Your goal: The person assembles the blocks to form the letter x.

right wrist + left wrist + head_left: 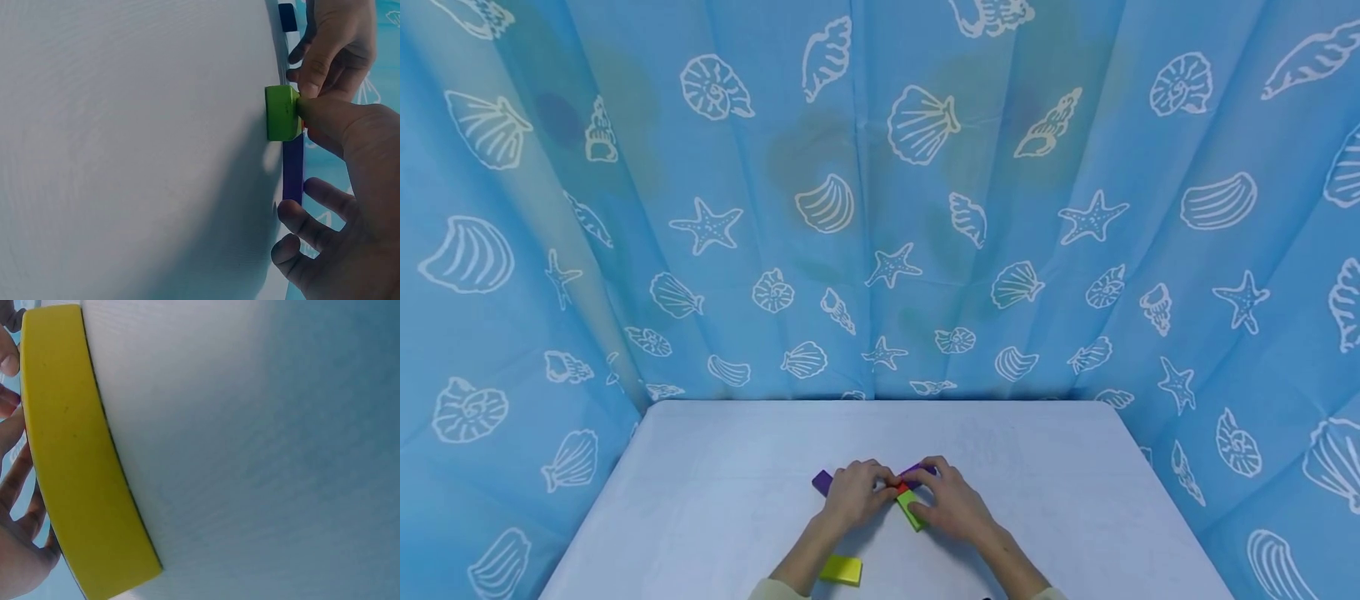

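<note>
A slim green block (pixel 912 510) lies slantwise on the white table, with a small red block (pixel 901 487) at its far end. Beside the red one, a purple block (pixel 917 476) extends rightward under the right fingers. My left hand (pixel 852 495) pinches at the red block with curled fingers and thumb, which partly cover it. My right hand (pixel 957 504) comes from the other side; its thumb presses the green block (pixel 282 114) while its index reaches over to the red and purple pieces. The other right fingers (pixel 304 225) are spread.
Another purple block (pixel 822 482) lies just beyond the left hand. Near the left forearm lies a yellow block (pixel 841 571), large in the left wrist view (pixel 87 456). A blue curtain (pixel 865 208) with shell prints stands round the table's (pixel 715 467) back and sides.
</note>
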The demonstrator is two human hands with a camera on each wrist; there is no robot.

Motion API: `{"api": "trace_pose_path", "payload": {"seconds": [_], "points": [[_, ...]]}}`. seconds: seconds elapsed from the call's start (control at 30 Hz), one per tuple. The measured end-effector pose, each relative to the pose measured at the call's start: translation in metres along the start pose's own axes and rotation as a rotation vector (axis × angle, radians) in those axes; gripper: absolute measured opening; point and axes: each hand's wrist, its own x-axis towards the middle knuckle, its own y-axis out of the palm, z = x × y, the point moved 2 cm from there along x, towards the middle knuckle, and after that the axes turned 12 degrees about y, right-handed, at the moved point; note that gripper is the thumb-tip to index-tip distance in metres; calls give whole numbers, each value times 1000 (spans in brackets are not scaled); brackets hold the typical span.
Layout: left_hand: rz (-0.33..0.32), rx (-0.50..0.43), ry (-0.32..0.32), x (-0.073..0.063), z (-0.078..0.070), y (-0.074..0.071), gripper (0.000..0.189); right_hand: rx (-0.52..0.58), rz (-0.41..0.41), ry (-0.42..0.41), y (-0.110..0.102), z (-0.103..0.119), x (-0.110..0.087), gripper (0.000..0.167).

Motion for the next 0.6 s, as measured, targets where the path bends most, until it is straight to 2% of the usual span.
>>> {"api": "trace_pose_path", "payload": {"seconds": [0.17,0.6], "points": [[12,-6,-22,1,2,1,14,-12,16,8,0,1,0,37],[24,-11,-21,1,0,1,14,-28,37,46,-3,5,-3,35]]}}
